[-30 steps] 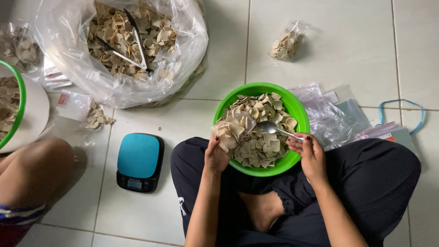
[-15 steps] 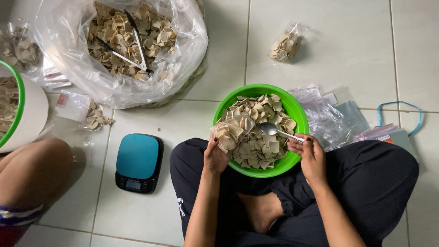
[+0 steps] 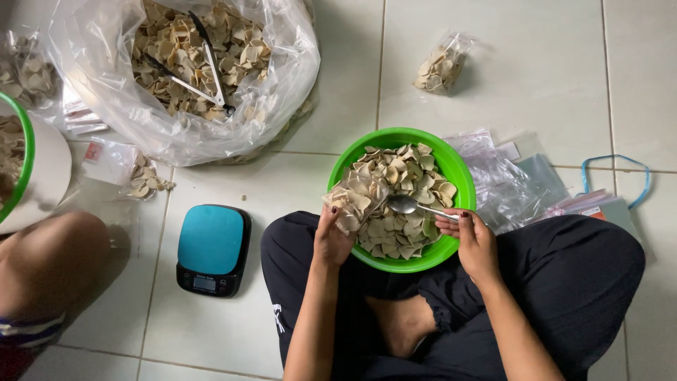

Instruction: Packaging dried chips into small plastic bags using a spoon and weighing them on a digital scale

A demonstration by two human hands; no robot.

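Sitting cross-legged on the tile with the green bowl [image 3: 451, 166] of chips in my lap area. Compared with a second ago not much has moved: same grip on both sides, bowl in the same spot, spoon maybe dipped a touch lower into the pile. So I'd say I'm mid-fill on this one bag, not done with it yet.

My left hand [image 3: 331, 236] is pinched shut on a small clear bag [image 3: 358, 200], already stuffed with chips and held over the bowl's near left rim. My right hand [image 3: 474, 238] is closed around the handle of a spoon [image 3: 410, 205], its head lying on the chips in the middle of the bowl, just beside the bag's mouth. Hands are apart, one each side of the bowl.

Around me: the scale [image 3: 213, 248] on the floor to my left, the big sack [image 3: 127, 106] of chips with tongs [image 3: 208, 63] lying in it farther up, one filled bag [image 3: 441, 67] off by itself, and a heap of empty bags [image 3: 508, 180] to the right of the bowl. Somebody's knee [image 3: 49, 264] is at far left.
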